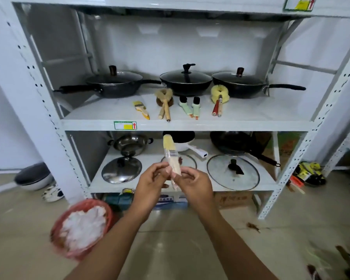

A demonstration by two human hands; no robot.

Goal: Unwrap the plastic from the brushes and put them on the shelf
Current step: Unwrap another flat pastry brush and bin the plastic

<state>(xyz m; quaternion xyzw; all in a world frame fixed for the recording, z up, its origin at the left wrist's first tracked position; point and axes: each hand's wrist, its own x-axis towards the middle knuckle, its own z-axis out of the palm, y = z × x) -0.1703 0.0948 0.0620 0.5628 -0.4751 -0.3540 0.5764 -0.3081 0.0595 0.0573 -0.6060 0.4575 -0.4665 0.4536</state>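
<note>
— Where do we have the brush [170,150]?
— Between our hands, low in front of the shelf [251,114]. It stands nearly upright, bristles up and handle down.
— And our fingers [159,166]?
— Both sets pinch the handle. The left hand [152,179] comes from the left and the right hand [194,181] from the right, equally near.
— The plastic [174,186]?
— It is on the brush, with its loose tail hanging below our fingers.
— So which way?
— We judge it slides off downward along the handle. The brush then goes up beside the flat brush [141,109].
</note>
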